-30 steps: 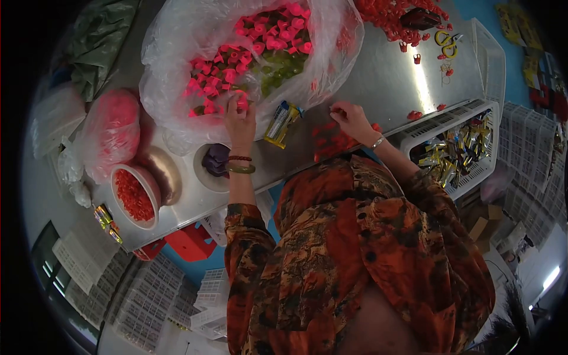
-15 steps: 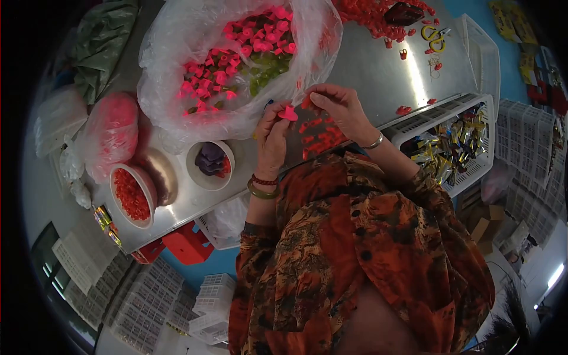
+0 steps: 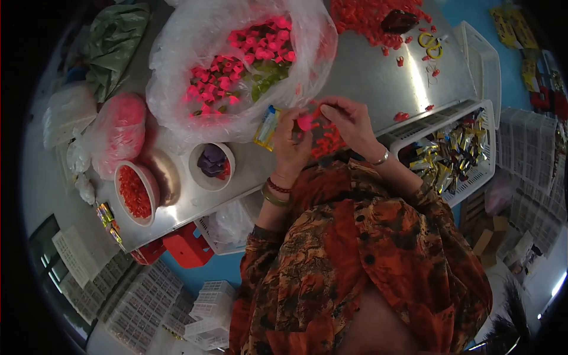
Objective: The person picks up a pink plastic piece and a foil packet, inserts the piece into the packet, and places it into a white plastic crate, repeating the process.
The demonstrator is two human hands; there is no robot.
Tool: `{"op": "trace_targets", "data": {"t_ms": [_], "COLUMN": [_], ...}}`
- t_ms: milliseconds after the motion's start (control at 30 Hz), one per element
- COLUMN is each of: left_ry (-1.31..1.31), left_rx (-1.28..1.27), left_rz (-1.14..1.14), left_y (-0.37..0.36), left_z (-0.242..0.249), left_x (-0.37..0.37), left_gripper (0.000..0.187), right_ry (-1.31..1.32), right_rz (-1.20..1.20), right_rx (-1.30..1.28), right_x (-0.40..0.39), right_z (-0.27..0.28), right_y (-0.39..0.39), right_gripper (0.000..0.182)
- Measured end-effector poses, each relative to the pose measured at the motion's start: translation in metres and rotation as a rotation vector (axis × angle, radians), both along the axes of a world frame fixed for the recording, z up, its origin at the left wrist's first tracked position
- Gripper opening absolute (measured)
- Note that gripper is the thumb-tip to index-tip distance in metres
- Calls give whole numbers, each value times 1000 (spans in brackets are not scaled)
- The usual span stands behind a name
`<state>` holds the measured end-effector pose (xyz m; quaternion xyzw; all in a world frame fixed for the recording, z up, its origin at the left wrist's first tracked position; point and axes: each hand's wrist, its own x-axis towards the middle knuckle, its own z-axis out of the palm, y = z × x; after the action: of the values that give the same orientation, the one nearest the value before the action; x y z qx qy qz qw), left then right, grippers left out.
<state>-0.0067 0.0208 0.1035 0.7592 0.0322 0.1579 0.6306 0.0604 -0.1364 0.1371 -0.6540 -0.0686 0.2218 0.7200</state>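
Observation:
My left hand is closed on a small bright-pink plastic piece, pinched at the fingertips. Close beside it, my right hand has thumb and forefinger pressed together. Something reddish and blurred shows at its fingertips, too smeared to name. A yellow packet with a blue end lies just left of my left hand. Beneath the hands, loose red pieces are spread at the table edge. Beyond stands an open clear plastic bag of pink pieces and green ones.
On the metal table are a bowl of red pieces, a bowl with dark purple things, a pink-filled bag, a red heap and yellow-handled scissors. A white basket of shiny packets stands right.
My left hand has moved right and slightly toward me, with the pink piece, uncovering the yellow packet. My right hand has shifted slightly right and toward me.

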Motion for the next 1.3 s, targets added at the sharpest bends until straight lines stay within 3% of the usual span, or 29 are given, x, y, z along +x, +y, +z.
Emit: {"op": "trace_targets", "data": {"t_ms": [100, 200, 400, 500, 600, 700, 833, 900, 1033, 1200, 1300], "left_ry": [114, 132, 93, 116, 133, 58, -20, 55, 61, 460, 448], "left_rx": [-114, -106, -222, -458, -637, -139, 82, -178, -703, -910, -925], "left_rz": [25, -34, -128, -173, -146, -87, -42, -61, -99, -247, -196], "left_y": [-10, -12, -15, -14, -16, -18, -17, -20, -13, 13, 3], "left_z": [1, 9, 5, 5, 3, 9, 9, 12, 31, 6, 11], "left_x": [-4, -7, -6, -5, -8, -10, -9, -6, 1, -3, -3], "left_gripper": [37, 41, 45, 45, 45, 55, 57, 55, 45, 31, 30], "right_ry": [-57, -310, -523, -513, -309, -149, -287, -217, -333, -453, -524], "right_rz": [-64, -33, 3, 53, 86, 7, -30, -4, 7, 18, 86], "right_rx": [-42, -179, -166, -149, -102, -83, -86, -84, -51, -117, -171], "right_x": [-9, -9, -9, -6, -8, -15, -14, -10, 2, 6, 7], "right_z": [2, -14, 5, 8, 4, -2, -18, -12, 0, 10, 14], "right_y": [5, -1, 4, 1, 1, 5, 11, 6, 3, 0, -2], "right_gripper": [16, 14, 15, 15, 14, 13, 13, 14, 14, 15, 16]}}
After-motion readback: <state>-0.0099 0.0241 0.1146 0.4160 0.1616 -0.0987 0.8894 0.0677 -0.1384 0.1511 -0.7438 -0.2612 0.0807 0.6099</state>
